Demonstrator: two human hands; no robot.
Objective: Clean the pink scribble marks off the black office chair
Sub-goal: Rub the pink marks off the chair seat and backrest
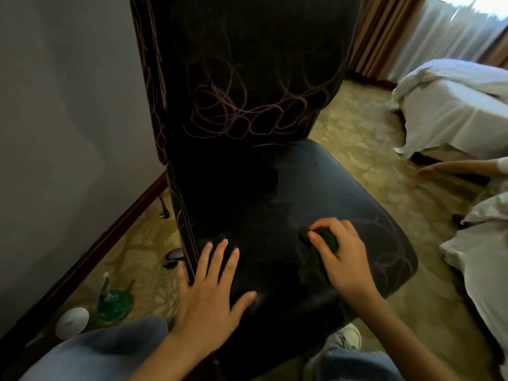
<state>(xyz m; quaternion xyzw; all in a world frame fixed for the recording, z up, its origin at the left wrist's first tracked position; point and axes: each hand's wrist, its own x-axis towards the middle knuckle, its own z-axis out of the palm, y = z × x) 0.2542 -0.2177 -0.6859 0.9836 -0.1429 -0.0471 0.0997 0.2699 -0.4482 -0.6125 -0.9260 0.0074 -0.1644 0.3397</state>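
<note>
A black chair (247, 188) fills the middle of the frame, facing me. Looping pink marks (233, 111) cover its backrest (247, 64), and fainter ones curl over the right side of the seat (275, 215). My left hand (211, 284) lies flat at the lower centre on the seat's front left, its grip apart with fingers spread, steadying the chair. My right hand (341, 254), just right of it, has its grip clamped on a dark green pad (328, 239) pressed to the seat. I judge the step in hand to be scrubbing the seat. The seat's left and middle look clean, while the right edge and the whole backrest are not yet done. The next move calls for firm strokes rightward over the faint loops, then a reach up to the backrest. At lower left a green bottle (114, 303) and a white rounded thing (72, 323) sit on the carpet by the wall. A white bed (453, 105) stands at upper right, with a bare arm (453, 169) at the right edge below it. Nothing blocks the seat; my knees crowd the bottom of the frame.
</note>
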